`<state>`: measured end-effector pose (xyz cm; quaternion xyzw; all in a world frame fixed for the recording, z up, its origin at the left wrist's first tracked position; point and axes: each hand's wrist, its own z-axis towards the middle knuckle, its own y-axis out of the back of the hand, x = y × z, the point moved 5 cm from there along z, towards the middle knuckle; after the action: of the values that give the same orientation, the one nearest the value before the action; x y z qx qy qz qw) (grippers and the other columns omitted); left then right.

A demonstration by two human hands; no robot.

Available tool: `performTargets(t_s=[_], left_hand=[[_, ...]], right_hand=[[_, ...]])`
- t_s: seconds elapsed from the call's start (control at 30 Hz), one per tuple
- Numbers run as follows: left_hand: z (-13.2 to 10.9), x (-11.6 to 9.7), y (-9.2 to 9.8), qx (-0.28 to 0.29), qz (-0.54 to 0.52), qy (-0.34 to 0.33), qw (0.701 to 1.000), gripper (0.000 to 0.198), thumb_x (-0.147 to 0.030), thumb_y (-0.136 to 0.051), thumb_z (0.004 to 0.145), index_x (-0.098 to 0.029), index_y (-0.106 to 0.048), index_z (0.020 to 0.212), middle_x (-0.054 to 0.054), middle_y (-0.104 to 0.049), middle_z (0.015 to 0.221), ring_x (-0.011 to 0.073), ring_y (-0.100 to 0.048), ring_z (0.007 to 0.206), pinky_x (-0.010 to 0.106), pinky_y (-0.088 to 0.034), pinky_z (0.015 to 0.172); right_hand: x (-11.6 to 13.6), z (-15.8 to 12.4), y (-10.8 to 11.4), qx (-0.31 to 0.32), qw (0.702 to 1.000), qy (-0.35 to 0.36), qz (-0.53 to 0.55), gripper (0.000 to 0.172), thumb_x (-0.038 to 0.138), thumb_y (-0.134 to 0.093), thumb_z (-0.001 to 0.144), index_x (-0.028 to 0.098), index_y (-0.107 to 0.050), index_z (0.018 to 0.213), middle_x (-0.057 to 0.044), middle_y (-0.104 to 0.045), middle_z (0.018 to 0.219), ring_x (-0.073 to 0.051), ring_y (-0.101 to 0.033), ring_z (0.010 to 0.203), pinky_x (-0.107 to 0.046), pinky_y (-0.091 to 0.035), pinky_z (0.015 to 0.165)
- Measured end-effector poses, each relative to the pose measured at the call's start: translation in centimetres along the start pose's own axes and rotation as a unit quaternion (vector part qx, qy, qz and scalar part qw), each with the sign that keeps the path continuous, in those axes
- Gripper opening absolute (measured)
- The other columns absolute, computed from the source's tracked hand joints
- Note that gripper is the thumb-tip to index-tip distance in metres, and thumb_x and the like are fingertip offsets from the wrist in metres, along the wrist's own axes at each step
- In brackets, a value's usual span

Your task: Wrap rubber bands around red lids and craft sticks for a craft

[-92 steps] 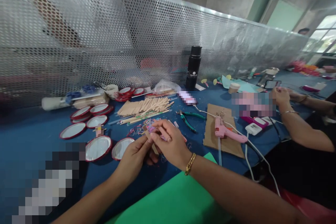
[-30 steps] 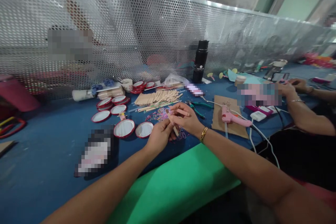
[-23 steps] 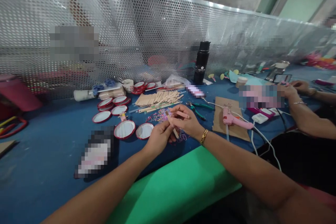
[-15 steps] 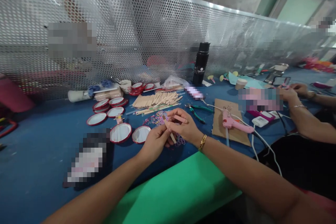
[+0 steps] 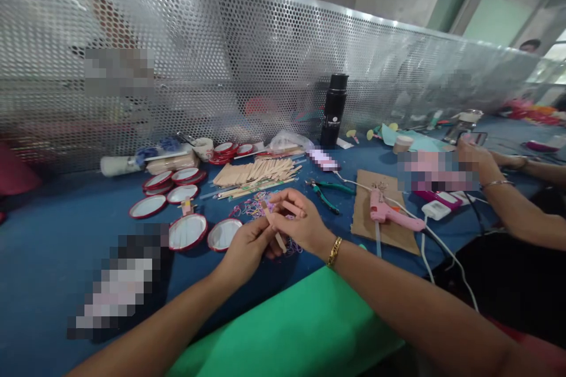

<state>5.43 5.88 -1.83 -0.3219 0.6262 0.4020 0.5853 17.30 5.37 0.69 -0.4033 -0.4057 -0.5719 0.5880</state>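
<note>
My left hand [image 5: 250, 247] pinches a flat wooden craft stick [image 5: 279, 240], which slants between my hands. Fingers of my right hand [image 5: 307, 224] are also closed at this stick, and a second short stick [image 5: 292, 208] lies across them. Under and behind the hands spreads a tangle of thin colored rubber bands [image 5: 254, 206]. A pile of craft sticks [image 5: 256, 172] lies just beyond. To the left of my hands sit round red-rimmed lids [image 5: 224, 234] with pale insides.
Right of my hands lie green-handled pliers [image 5: 329, 191] and a pink glue gun [image 5: 389, 212] on cardboard [image 5: 362, 212]. A black bottle [image 5: 335, 112] stands before the perforated metal panel [image 5: 265, 59]. Another person's hands [image 5: 477, 159] hold a phone at the right. Green fabric [image 5: 283, 324] lies nearest me.
The view has shifted, so most table items appear farther left. My hands keep nearly the same grip on the sticks. The other person's hands have come up around the phone.
</note>
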Motion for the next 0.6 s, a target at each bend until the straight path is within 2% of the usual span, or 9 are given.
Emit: performTargets(t_s=[0.13,0.2,0.27,0.33,0.43,0.5,0.6], left_hand=[[-0.1,0.0,0.0,-0.004,-0.004,0.016,1.000,0.040,-0.056,-0.064,0.080,-0.016,-0.065,0.073,0.000,-0.066,0.057,0.0112,-0.058,0.050,0.020,-0.046,0.048],[-0.2,-0.1,0.1,-0.012,-0.018,0.023,0.999,0.039,-0.055,-0.065,0.079,-0.016,-0.066,0.075,0.000,-0.067,0.058,0.0113,-0.058,0.050,0.020,-0.046,0.048],[-0.3,-0.1,0.2,-0.019,-0.035,0.028,0.999,0.038,-0.054,-0.066,0.079,-0.016,-0.066,0.078,0.000,-0.067,0.059,0.0115,-0.059,0.050,0.020,-0.046,0.047],[-0.3,0.0,0.3,-0.029,-0.053,0.030,0.998,0.037,-0.053,-0.068,0.077,-0.016,-0.065,0.079,-0.001,-0.067,0.058,0.0118,-0.060,0.050,0.020,-0.046,0.047],[-0.2,0.0,0.4,-0.039,-0.066,0.027,0.997,0.036,-0.052,-0.069,0.077,-0.017,-0.063,0.076,-0.001,-0.066,0.055,0.0118,-0.060,0.048,0.021,-0.047,0.047],[-0.2,0.0,0.4,-0.040,-0.065,0.026,0.997,0.036,-0.052,-0.069,0.078,-0.017,-0.063,0.074,-0.001,-0.066,0.054,0.0118,-0.059,0.048,0.021,-0.047,0.047],[-0.3,-0.2,0.4,-0.036,-0.061,0.027,0.997,0.037,-0.054,-0.069,0.078,-0.017,-0.063,0.073,-0.001,-0.065,0.054,0.0117,-0.058,0.047,0.021,-0.046,0.048]], right_hand=[[0.1,0.0,0.5,-0.026,0.999,-0.024,0.022,0.017,0.028,-0.061,0.080,0.023,-0.059,0.096,0.003,-0.060,0.072,-0.013,-0.057,0.062,-0.025,-0.047,0.054],[0.8,0.0,1.2,-0.058,0.998,0.006,0.018,0.018,0.033,-0.052,0.088,0.021,-0.063,0.097,0.001,-0.062,0.074,-0.014,-0.058,0.068,-0.026,-0.049,0.063],[1.8,-0.1,1.7,-0.079,0.996,0.049,0.007,0.028,0.036,-0.044,0.093,0.020,-0.067,0.095,-0.001,-0.062,0.076,-0.014,-0.058,0.073,-0.028,-0.049,0.069],[2.4,-0.2,1.9,-0.079,0.995,0.059,0.005,0.028,0.034,-0.045,0.091,0.019,-0.069,0.093,-0.002,-0.063,0.078,-0.015,-0.060,0.076,-0.028,-0.049,0.070],[2.6,-0.5,1.7,-0.064,0.997,0.037,0.010,0.017,0.029,-0.055,0.083,0.020,-0.066,0.093,-0.001,-0.065,0.077,-0.016,-0.062,0.074,-0.029,-0.051,0.068],[2.7,-0.7,1.4,-0.060,0.997,0.040,-0.002,0.012,0.030,-0.059,0.081,0.021,-0.064,0.087,-0.002,-0.066,0.078,-0.017,-0.063,0.073,-0.030,-0.052,0.068],[2.5,-0.9,1.0,-0.059,0.996,0.043,-0.045,0.012,0.034,-0.063,0.081,0.022,-0.062,0.078,-0.002,-0.067,0.076,-0.019,-0.064,0.074,-0.032,-0.053,0.068]])
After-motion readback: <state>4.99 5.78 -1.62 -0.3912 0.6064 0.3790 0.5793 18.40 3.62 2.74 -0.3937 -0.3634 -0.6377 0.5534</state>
